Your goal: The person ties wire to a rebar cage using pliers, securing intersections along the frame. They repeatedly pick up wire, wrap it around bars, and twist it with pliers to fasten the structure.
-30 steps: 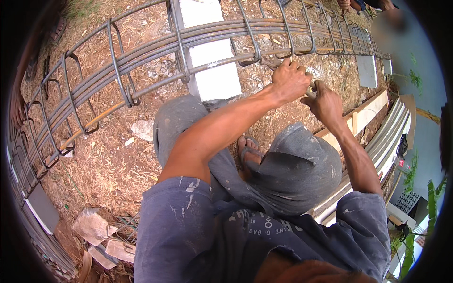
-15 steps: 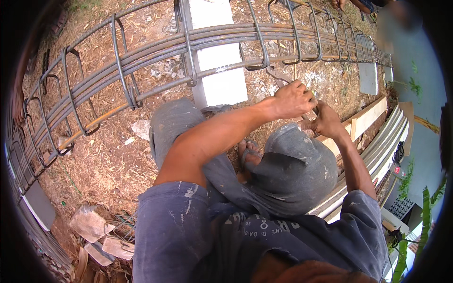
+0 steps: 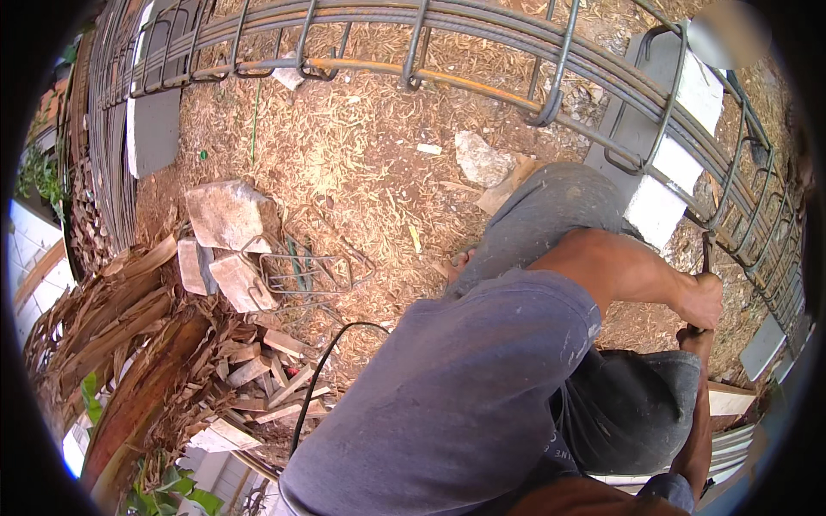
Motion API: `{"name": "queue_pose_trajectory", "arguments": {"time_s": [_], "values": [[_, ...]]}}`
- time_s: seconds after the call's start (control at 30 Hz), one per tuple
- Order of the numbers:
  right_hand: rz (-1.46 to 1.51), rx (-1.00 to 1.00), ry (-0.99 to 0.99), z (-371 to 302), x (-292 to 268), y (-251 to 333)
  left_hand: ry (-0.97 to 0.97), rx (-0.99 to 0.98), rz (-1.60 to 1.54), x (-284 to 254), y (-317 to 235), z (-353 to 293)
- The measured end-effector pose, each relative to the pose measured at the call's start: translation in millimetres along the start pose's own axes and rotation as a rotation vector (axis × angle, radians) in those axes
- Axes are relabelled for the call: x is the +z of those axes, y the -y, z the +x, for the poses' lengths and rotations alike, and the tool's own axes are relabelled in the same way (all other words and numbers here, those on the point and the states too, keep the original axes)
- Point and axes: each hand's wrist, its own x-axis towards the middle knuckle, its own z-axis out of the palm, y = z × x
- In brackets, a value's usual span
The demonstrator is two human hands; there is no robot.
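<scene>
**Two hands on a small tool at the rebar cage**

The left hand (image 3: pixel 701 301) sits at about 3 o'clock in the view. Its fingers are curled tight around a thin dark metal tool (image 3: pixel 706 254) that sticks up to the rebar cage (image 3: pixel 551 52). The right hand (image 3: pixel 695 338) is just under the left one, touching it. Its arm comes up from 5 o'clock. I cannot tell how its fingers are set, because the left hand hides them.

The cage is made of long grey bars with square loops around them. It bends across the top from 10 o'clock to 3 o'clock. White concrete blocks (image 3: pixel 662 206) sit under it near 2 o'clock.

The person's bent knee (image 3: pixel 551 206) in grey trousers is in the middle, between the view and the ground.

At 9 o'clock lie flat broken stones (image 3: pixel 225 215), loose wire loops (image 3: pixel 305 273) and a pile of wood scraps (image 3: pixel 267 370). A black cable (image 3: pixel 323 365) runs down toward 6 o'clock. The ground is dry straw and dirt.
</scene>
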Motion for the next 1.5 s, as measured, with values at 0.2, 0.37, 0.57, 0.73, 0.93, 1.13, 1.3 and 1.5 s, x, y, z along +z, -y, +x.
{"name": "queue_pose_trajectory", "arguments": {"time_s": [0.2, 0.37, 0.57, 0.73, 0.93, 1.13, 1.3, 1.5], "values": [[0.365, 0.346, 0.27, 10.5, -21.2, 51.0, -0.321, 0.157, 0.134, -9.4, 19.8, -27.1], [0.016, 0.315, 0.078, 3.4, -27.4, 50.5, 0.076, 0.109, -0.08, -10.5, 12.9, -1.7], [0.71, 0.588, 0.092, -26.0, -37.2, 83.2, -0.226, 0.163, -0.001, -26.4, 18.7, -18.5], [1.0, 0.639, 0.342, -35.0, -27.7, 129.3, 0.031, 0.136, -0.039, -11.9, 17.9, -27.2], [0.415, 0.592, 0.247, -19.7, -11.0, 144.6, 0.158, 0.099, -0.249, -5.6, 18.3, -52.2], [0.948, 0.593, 0.624, -21.4, -46.3, 23.9, -0.029, 0.091, -0.219, 9.5, 43.7, -40.1], [1.265, 0.366, 0.78, -11.2, -31.6, -26.7, -0.036, 0.111, -0.131, 15.8, 32.9, -40.2], [0.388, -0.029, 0.177, 31.3, -20.5, -75.3, 0.269, -0.04, -0.165, 14.5, -1.2, 4.4]]}}
